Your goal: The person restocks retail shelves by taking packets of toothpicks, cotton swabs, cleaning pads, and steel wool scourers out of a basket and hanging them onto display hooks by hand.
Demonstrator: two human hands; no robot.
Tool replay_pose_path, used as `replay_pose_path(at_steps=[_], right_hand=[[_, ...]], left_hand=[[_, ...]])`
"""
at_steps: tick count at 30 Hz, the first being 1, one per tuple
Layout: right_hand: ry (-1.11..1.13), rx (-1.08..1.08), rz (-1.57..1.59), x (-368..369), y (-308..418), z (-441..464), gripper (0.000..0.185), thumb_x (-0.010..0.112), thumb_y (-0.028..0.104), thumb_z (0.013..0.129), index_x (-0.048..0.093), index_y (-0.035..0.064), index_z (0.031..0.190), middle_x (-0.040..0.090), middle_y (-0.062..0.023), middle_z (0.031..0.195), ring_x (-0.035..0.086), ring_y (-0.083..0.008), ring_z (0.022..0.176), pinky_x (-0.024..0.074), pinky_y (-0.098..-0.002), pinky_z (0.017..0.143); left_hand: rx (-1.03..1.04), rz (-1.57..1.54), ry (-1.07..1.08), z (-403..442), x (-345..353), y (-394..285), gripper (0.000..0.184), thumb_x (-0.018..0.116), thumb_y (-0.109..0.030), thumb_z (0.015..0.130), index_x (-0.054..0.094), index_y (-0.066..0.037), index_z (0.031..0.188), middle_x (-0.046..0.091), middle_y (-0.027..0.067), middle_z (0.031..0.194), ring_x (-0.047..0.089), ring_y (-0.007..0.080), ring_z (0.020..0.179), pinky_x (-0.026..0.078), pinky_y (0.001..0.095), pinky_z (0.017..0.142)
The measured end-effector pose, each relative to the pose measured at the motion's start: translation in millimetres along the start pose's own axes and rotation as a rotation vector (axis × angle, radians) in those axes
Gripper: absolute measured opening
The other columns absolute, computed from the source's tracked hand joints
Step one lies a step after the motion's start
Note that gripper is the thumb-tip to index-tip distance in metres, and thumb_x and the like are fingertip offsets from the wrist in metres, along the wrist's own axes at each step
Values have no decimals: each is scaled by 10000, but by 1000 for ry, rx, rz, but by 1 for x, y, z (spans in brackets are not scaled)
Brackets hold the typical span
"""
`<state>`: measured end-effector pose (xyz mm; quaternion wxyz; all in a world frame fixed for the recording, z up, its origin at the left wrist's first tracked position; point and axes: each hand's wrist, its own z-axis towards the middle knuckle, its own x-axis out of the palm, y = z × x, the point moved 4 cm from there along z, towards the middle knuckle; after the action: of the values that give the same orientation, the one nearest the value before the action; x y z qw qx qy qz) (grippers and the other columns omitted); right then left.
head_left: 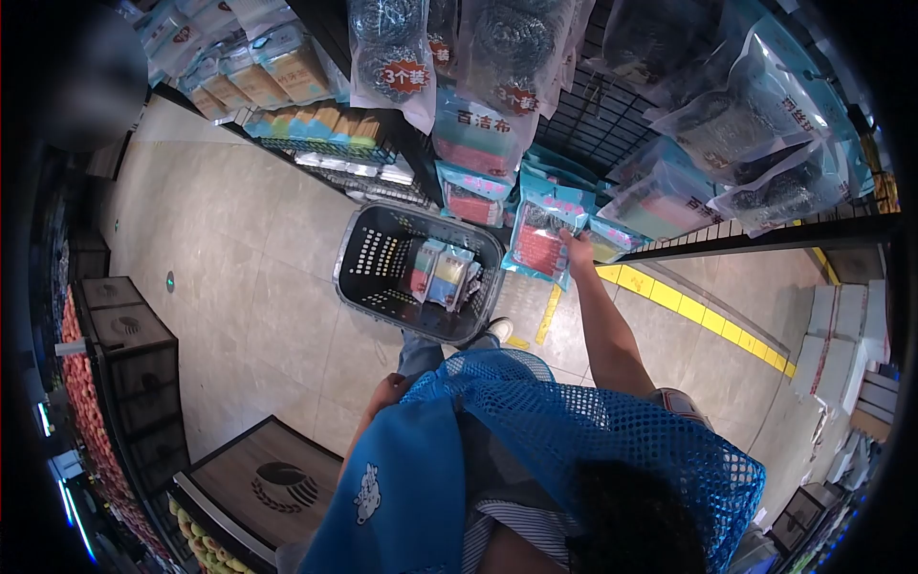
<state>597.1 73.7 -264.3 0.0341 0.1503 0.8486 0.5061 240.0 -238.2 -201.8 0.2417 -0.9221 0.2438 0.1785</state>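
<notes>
My right hand is stretched out to the rack and pinches the side of a clear-and-blue pack of scrubbers, with a dark wire scrubber on top and red pads below. Right behind it hang similar packs, so I cannot tell whether it is off its hook. My left hand is low by my leg, its fingers curled; whatever they hold is hidden. In front of my legs stands a dark grey shopping basket with several packs of coloured scouring pads inside.
Bagged wire scrubbers and scouring cloths hang from the black wire rack. At upper left, a shelf holds wrapped paper packs. Yellow floor tape runs to the right. A wooden crate and fruit bins stand at left.
</notes>
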Motion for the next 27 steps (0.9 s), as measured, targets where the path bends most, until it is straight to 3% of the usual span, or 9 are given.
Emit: replay_pose_path(at_steps=[2,9,15,17,18,21,23,26,27], right_hand=[[-109,64,-294,-4,-2,3,245,565,122,687,492,31,902,527,-36,756,485,-132,625,396,-265,572],[-202,80,-371,-18,-24,-17,397,568,208,678,466,-27,981,515,-111,917,473,-188,846,364,-250,717],[-15,348,-267,-49,-45,-50,502,482,328,722,334,90,1138,432,-49,1093,442,-235,942,205,-503,818],[128,414,-293,-48,-43,-80,476,455,339,734,345,96,1128,454,-56,1056,445,-229,936,186,-489,837],[127,406,-374,-45,-37,-96,403,450,284,745,393,73,1084,488,-69,992,473,-211,896,298,-447,789],[257,178,-470,-68,-90,-107,327,468,211,741,442,37,1017,520,-77,907,502,-186,824,412,-347,663],[213,229,-583,-78,-116,-131,268,485,160,727,480,7,947,533,-75,836,515,-170,753,439,-270,553],[314,138,-760,-92,-151,-170,220,482,215,709,563,20,771,555,-80,712,520,-156,688,422,-293,578],[250,221,-666,-85,-149,-191,144,508,151,686,567,21,671,530,-37,618,475,-114,542,385,-257,497]], left_hand=[[21,12,-1,2,1,2,434,481,-342,710,492,10,964,524,181,936,494,281,895,377,325,768],[73,58,-5,5,2,-1,416,468,-324,712,497,11,958,522,187,931,493,295,890,379,339,767],[144,147,8,27,-3,2,391,471,-314,707,517,11,921,533,187,901,504,294,866,388,340,752],[169,133,-5,20,-11,-13,380,473,-315,702,528,3,903,537,184,890,511,293,845,391,346,742],[177,123,0,20,-14,-18,377,477,-312,695,531,2,896,538,182,887,513,293,838,390,348,741],[243,153,30,40,-21,-15,369,481,-302,681,535,4,879,542,179,872,517,293,823,390,349,733],[315,183,48,63,-28,-19,364,481,-295,674,536,7,868,544,179,861,518,294,815,392,347,728],[387,295,143,90,-37,-18,304,468,-267,666,547,-6,799,548,178,814,526,283,777,406,351,680],[382,272,124,99,-46,-19,304,468,-267,666,547,-6,799,548,178,814,526,283,777,406,351,680]])
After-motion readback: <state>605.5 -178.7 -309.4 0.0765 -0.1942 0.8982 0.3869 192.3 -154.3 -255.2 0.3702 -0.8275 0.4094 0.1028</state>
